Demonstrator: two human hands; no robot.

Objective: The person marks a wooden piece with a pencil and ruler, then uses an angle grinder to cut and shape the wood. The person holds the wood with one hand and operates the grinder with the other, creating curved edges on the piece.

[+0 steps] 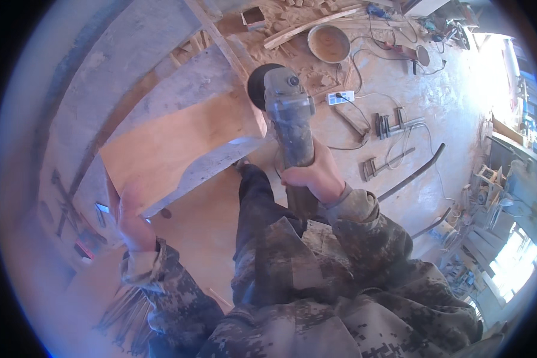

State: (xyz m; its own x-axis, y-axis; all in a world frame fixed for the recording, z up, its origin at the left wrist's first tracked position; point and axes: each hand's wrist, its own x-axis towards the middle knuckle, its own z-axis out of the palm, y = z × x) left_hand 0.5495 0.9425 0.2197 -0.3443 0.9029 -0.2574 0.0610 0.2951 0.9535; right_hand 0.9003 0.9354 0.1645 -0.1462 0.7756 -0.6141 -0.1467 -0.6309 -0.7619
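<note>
An angle grinder (290, 116) with a grey, worn body and a dark round disc is held in my right hand (319, 176), fingers wrapped around its body. The disc is at the right end of a broad, curved wooden piece (179, 146); whether it touches the wood I cannot tell. That piece lies on a worn, greyish workbench (212, 71). At its near left corner my left hand (133, 218) grips the wood's edge, with the fingertips partly hidden.
Wood scraps, a round pan (329, 43) and a white power strip (340, 97) with cords lie on the floor beyond. Clamps (394, 124) and a long dark bar (413, 173) are to the right. Cluttered shelving lines the right wall; thin rods (128, 313) are at lower left.
</note>
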